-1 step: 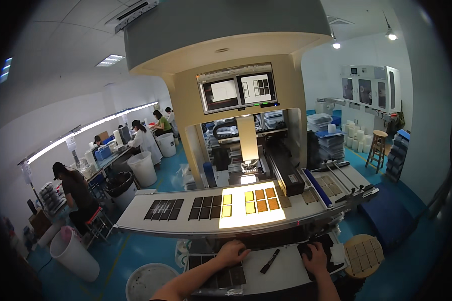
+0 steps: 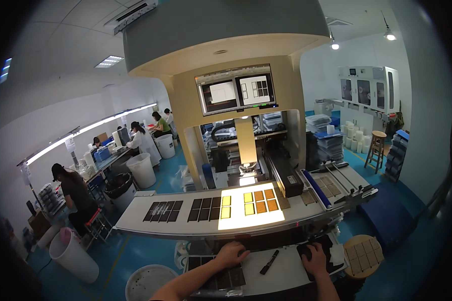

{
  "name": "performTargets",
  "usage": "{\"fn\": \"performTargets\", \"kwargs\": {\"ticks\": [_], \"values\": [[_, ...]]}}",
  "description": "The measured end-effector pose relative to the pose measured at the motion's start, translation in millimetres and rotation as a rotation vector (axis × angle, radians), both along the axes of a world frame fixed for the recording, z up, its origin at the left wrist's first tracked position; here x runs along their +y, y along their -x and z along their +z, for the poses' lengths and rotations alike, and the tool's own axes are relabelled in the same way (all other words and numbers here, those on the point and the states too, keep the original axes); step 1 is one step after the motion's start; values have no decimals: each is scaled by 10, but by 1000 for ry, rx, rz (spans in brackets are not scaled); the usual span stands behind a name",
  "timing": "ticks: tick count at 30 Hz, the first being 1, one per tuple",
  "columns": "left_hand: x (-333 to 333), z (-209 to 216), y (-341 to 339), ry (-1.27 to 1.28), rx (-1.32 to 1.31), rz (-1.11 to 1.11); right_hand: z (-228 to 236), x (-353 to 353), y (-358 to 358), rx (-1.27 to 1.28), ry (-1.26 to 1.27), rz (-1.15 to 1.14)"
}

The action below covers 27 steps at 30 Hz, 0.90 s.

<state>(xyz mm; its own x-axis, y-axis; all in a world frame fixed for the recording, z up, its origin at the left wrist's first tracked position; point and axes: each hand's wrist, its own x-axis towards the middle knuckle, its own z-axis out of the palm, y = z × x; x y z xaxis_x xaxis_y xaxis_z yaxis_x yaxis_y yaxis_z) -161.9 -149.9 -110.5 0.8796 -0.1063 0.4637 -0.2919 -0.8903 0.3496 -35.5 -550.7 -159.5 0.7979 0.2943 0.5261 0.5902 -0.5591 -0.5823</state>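
My left hand (image 2: pixel 232 254) rests at the back of a small white desk (image 2: pixel 281 278), its fingers curled; what lies under them, if anything, is hidden. Below that forearm are dark panelled sheets (image 2: pixel 232 277), partly in clear film. My right hand (image 2: pixel 314 258) is closed over a dark computer mouse (image 2: pixel 302 249), mostly covered by the palm, on a black pad (image 2: pixel 331 247). Between my hands lies a black marker (image 2: pixel 269 262). Beyond stands a machine with a white belt (image 2: pixel 135 213), bearing dark panelled sheets (image 2: pixel 164 211) and a lit area with yellow and orange panels (image 2: pixel 260 206).
A monitor (image 2: pixel 236 89) is set in the machine above the belt. Right of the desk, a round stool (image 2: pixel 364 256) holds a panelled sheet. White bins (image 2: pixel 74 258) stand at left, where several people sit along a workbench. A blue platform (image 2: pixel 390 213) lies at right.
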Motion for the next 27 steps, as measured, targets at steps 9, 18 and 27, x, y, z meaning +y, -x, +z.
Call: {"fn": "performTargets", "kwargs": {"ticks": [9,18,27], "values": [[9,49,7,0,4,22,45,39,19,39,-2,-15],[3,131,55,27,-31,57,106,89,-11,44,31,12],[2,137,66,26,-317,78,115,118,-40,47,94,65]]}}
